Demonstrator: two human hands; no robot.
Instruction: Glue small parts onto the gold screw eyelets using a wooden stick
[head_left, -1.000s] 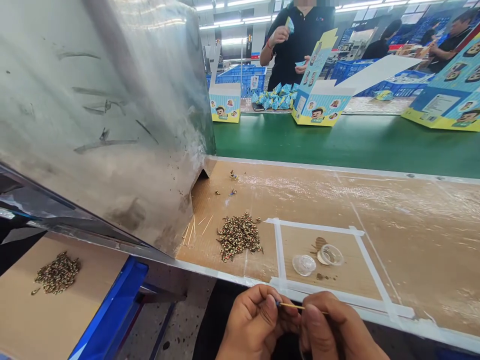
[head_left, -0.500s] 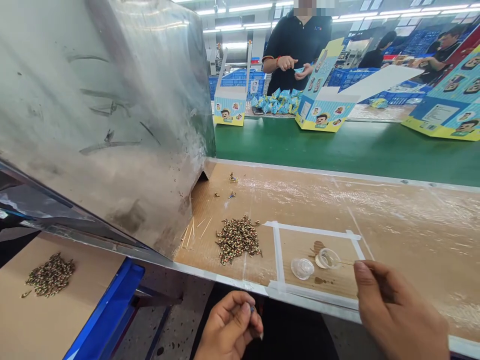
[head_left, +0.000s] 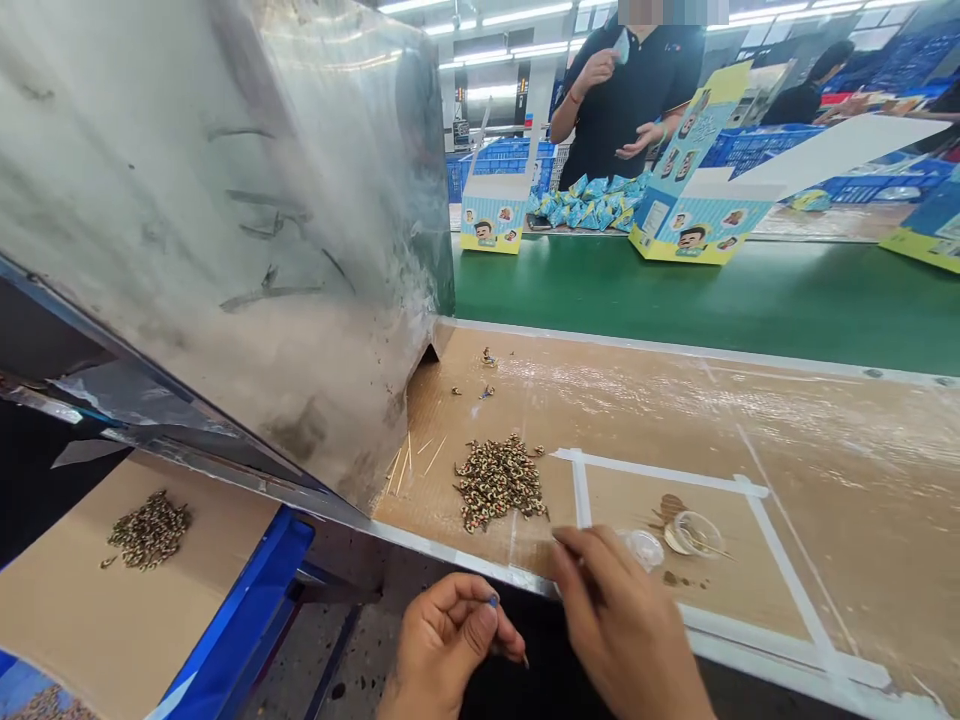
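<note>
My left hand [head_left: 457, 640] pinches a tiny blue piece [head_left: 493, 601] between thumb and forefinger, in front of the table edge. My right hand [head_left: 622, 610] is over the edge, right of it, fingers loosely bent and apart with nothing visible in them. Beyond both hands lies a pile of small dark-and-cream figure pieces [head_left: 501, 482]. A clear plastic cup [head_left: 694, 535] with pale contents stands inside the taped square, a toothpick [head_left: 716, 551] resting in it. The clear lid [head_left: 643, 549] beside it is partly covered by my right hand.
Several toothpicks [head_left: 435, 455] and a few small figures [head_left: 487, 356] lie near the metal housing [head_left: 300, 250] on the left. Another pile [head_left: 150, 530] rests on cardboard at lower left. Behind the green belt [head_left: 562, 285], a person stands near blue packets [head_left: 592, 205] and printed boxes [head_left: 705, 235].
My right hand has let go of the toothpick in the cup and moved left toward my left hand. The left still pinches its piece. The person opposite has raised a packet.
</note>
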